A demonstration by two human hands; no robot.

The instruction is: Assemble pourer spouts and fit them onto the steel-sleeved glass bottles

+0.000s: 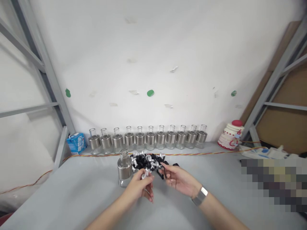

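Note:
My left hand (142, 184) pinches a small silvery-white cap-like piece (145, 174) between thumb and fingers. Just to the right, my right hand (178, 179), with a wide silver band at the wrist, has its fingers closed on a thin black piece (164, 172). Both hands are at the near side of a pile of small black and silvery pieces (146, 160), whose exact kind is too small to tell. Left of the pile stands a glass bottle (124, 169) with a metal sleeve round its body and an uncapped neck, close to my left hand but apart from its fingers.
Several similar sleeved glass bottles (150, 139) stand in a row along the wall. A blue drink carton (76, 143) is at the left end, a white jar with a red lid (230, 135) at the right. A twisted red-yellow wire (192, 154) crosses the grey table (79, 191).

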